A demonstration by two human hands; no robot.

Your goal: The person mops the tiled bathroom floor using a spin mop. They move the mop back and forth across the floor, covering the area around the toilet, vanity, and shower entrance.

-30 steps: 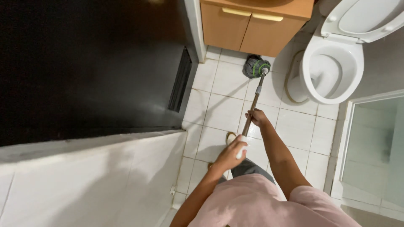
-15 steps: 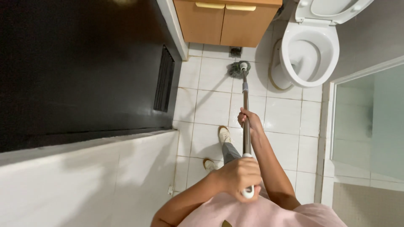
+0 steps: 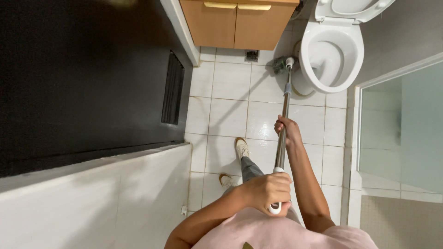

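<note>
I hold a long metal mop handle (image 3: pixel 283 121) with both hands. My left hand (image 3: pixel 269 190) grips its white top end close to my chest. My right hand (image 3: pixel 286 130) wraps the shaft lower down, about midway. The dark green mop head (image 3: pixel 279 65) rests on the white tiled floor (image 3: pixel 230 117) beside the base of the white toilet (image 3: pixel 330 55), whose lid is up. My feet in light shoes stand on the tiles below the handle.
A wooden cabinet (image 3: pixel 237 23) with two doors stands at the far wall, with a small floor drain (image 3: pixel 251 56) in front of it. A dark door (image 3: pixel 83 78) with a vent fills the left. A glass shower partition (image 3: pixel 401 124) is on the right.
The mop head has slid across the tiles toward the toilet base. My left hand stays on the handle's top end, my right hand on the shaft. The view has shifted slightly.
</note>
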